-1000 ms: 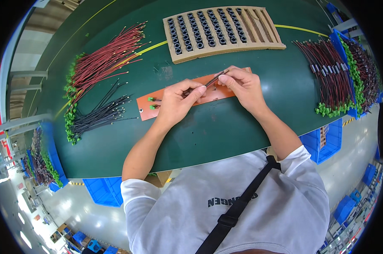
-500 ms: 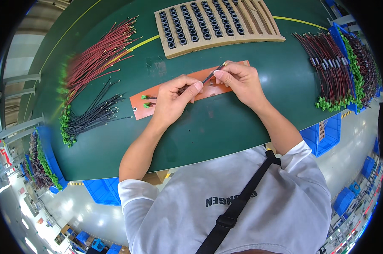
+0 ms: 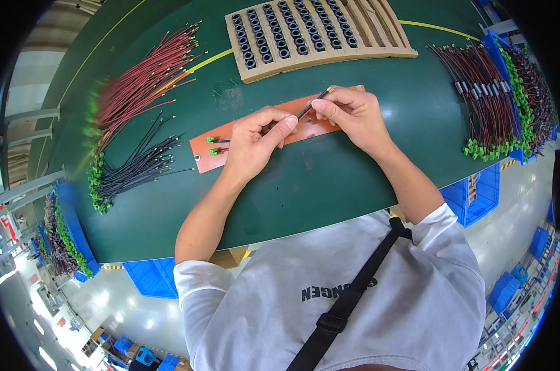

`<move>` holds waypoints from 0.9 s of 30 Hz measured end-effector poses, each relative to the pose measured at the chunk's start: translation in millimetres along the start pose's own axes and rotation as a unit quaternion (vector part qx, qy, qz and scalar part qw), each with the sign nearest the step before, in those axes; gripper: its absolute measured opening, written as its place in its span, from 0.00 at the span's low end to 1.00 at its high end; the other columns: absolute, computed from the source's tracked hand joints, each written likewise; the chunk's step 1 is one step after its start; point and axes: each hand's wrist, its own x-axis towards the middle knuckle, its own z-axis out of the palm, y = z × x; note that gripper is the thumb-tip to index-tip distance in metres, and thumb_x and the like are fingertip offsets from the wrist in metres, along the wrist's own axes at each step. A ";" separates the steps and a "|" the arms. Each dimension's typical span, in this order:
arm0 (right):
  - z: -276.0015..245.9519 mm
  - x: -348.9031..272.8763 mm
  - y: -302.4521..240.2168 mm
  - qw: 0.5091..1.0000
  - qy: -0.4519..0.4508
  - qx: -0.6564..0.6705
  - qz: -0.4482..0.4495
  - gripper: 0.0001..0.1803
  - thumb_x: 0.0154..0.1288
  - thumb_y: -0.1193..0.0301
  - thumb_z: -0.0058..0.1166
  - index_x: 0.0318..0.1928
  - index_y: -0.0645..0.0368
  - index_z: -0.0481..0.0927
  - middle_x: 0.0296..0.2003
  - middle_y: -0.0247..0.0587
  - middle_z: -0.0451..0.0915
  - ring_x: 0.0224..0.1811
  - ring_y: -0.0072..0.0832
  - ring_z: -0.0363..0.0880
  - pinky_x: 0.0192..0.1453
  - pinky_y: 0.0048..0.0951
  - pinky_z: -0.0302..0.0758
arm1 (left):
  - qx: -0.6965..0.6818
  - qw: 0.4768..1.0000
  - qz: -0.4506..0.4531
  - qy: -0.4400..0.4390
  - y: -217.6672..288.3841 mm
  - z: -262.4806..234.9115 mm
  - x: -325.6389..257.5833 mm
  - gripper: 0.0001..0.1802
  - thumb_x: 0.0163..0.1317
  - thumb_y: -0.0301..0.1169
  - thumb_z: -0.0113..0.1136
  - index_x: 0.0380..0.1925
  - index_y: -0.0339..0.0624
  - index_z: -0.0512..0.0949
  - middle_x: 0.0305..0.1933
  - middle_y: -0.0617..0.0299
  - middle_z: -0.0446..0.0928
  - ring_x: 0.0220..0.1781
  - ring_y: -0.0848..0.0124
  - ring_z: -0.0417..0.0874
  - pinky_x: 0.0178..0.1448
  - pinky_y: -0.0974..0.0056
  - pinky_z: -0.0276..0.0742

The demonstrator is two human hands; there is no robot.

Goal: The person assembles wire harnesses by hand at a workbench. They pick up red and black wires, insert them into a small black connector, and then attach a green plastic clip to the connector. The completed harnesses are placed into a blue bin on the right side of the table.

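Left hand (image 3: pixel 258 139): thumb pinched against fingers on a dark wire length (image 3: pixel 305 112). Right hand (image 3: pixel 356 117): thumb and forefinger pinched near the far end of the same length, its tip poking out beyond them. The length slants up and rightward across the gap between the hands; exact strand count cannot be made out.

Just below both hands: orange board (image 3: pixel 305 130), lying on the green table (image 3: pixel 329 179). Just left of the left hand, two green connectors (image 3: pixel 214 151) over the board's left end, leads running toward that hand; whether these join the held length is hidden.

Farther left of the left hand: black wires (image 3: pixel 141 167), spread in a bundle, with green ends on their outer side. Beyond these, up and left: red wires (image 3: pixel 147 80), fanned out.

Ahead of both hands: slotted tray (image 3: pixel 255 75), several rows filled with dark rings (image 3: pixel 283 31). Well right of the right hand: red-and-black harnesses (image 3: pixel 478 105) with grey cylinders midway and green ends nearest the person.
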 end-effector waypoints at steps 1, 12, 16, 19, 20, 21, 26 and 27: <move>-1.3 0.3 0.0 1.000 -0.004 0.011 0.015 0.11 0.72 0.70 0.64 0.35 0.67 0.86 0.30 0.37 0.86 0.29 0.20 0.83 0.35 0.22 0.79 | 0.004 1.000 0.002 -0.003 -0.3 -0.2 0.6 0.09 0.73 0.31 0.63 0.39 0.36 0.85 0.36 0.62 0.84 0.28 0.78 0.76 0.31 0.71 0.68; -14.9 -4.5 2.6 0.957 0.019 -0.267 -0.107 0.10 0.65 0.69 0.65 0.30 0.61 0.82 0.23 0.35 0.79 0.27 0.28 0.75 0.41 0.32 0.71 | 0.094 0.977 0.148 0.121 4.1 -15.4 -11.8 0.07 0.74 0.25 0.59 0.46 0.34 0.81 0.53 0.56 0.80 0.48 0.72 0.83 0.51 0.67 0.82; -15.2 -8.4 1.0 0.958 0.014 -0.278 -0.069 0.10 0.65 0.68 0.64 0.30 0.60 0.82 0.24 0.34 0.80 0.31 0.29 0.74 0.48 0.34 0.68 | 0.268 0.923 0.250 0.117 7.8 -15.0 -31.9 0.08 0.60 0.16 0.70 0.39 0.34 0.83 0.47 0.55 0.82 0.41 0.68 0.85 0.40 0.67 0.83; -15.2 -7.8 -0.1 0.956 0.009 -0.283 -0.069 0.10 0.65 0.67 0.64 0.31 0.60 0.82 0.25 0.34 0.80 0.31 0.30 0.74 0.48 0.34 0.68 | 0.334 0.891 0.275 0.140 3.9 -12.5 -34.4 0.09 0.57 0.15 0.70 0.38 0.33 0.83 0.38 0.53 0.83 0.38 0.59 0.86 0.39 0.61 0.82; -15.1 -7.8 -0.1 0.957 0.009 -0.283 -0.068 0.10 0.65 0.67 0.65 0.31 0.60 0.83 0.25 0.34 0.80 0.31 0.30 0.74 0.48 0.34 0.68 | 0.333 0.894 0.268 0.137 4.2 -13.2 -34.2 0.09 0.57 0.15 0.70 0.37 0.33 0.83 0.39 0.53 0.83 0.38 0.59 0.85 0.39 0.61 0.82; -15.0 -7.8 0.1 0.957 0.009 -0.283 -0.067 0.10 0.65 0.67 0.65 0.31 0.59 0.83 0.25 0.34 0.80 0.31 0.30 0.74 0.48 0.34 0.68 | 0.332 0.897 0.260 0.135 4.6 -14.0 -33.8 0.09 0.56 0.14 0.70 0.37 0.33 0.83 0.39 0.53 0.83 0.38 0.60 0.85 0.39 0.61 0.82; -16.5 -8.2 2.2 0.951 0.006 -0.300 -0.075 0.09 0.65 0.67 0.64 0.31 0.59 0.83 0.25 0.34 0.81 0.32 0.31 0.75 0.48 0.34 0.68 | 0.356 0.888 0.265 0.120 3.6 -18.9 -31.3 0.11 0.54 0.14 0.70 0.38 0.33 0.85 0.39 0.54 0.82 0.37 0.61 0.85 0.37 0.61 0.82; -16.6 -8.2 1.3 0.950 0.002 -0.303 -0.070 0.09 0.65 0.67 0.64 0.31 0.58 0.82 0.26 0.34 0.81 0.32 0.31 0.75 0.48 0.34 0.68 | 0.374 0.875 0.281 0.122 -0.9 -18.3 -32.0 0.12 0.53 0.14 0.70 0.39 0.34 0.85 0.39 0.55 0.82 0.37 0.61 0.85 0.37 0.61 0.81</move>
